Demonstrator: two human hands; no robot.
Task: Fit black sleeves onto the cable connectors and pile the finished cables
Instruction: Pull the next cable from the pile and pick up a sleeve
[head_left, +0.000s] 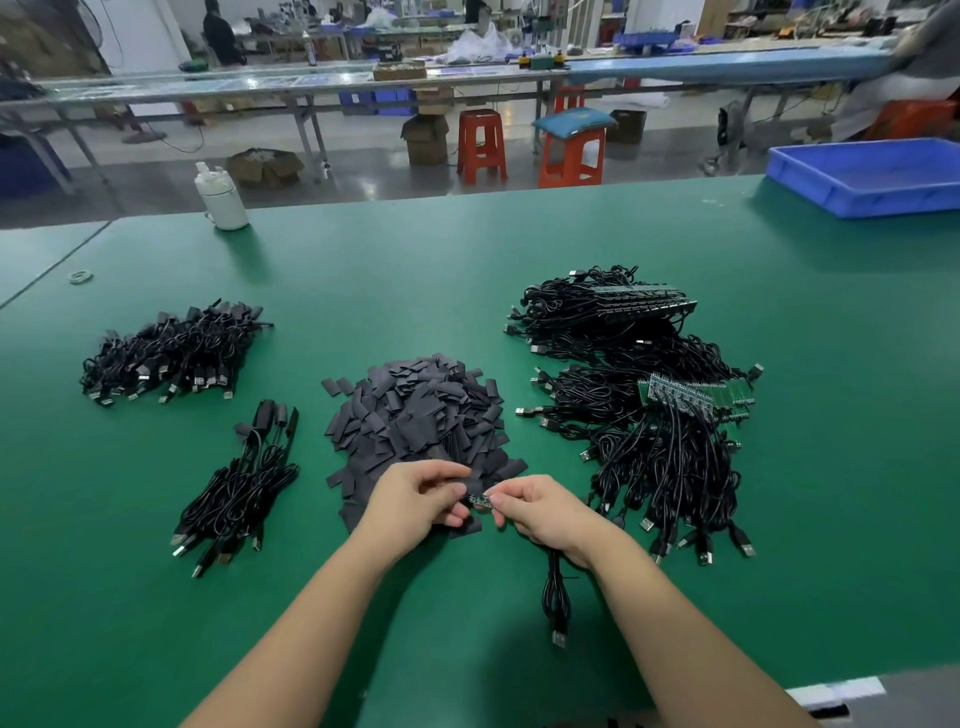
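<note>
Before the sleeve pile (415, 415), both hands (488, 501) pinch a small green-boarded black cable (555, 597).

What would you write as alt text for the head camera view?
Two hands meet over a green table: the left hand pinches a black sleeve, the right hand a cable's small circuit board. A sleeve pile lies ahead, cable piles on both sides.

Blue bin (872, 179) cut by right edge
</note>
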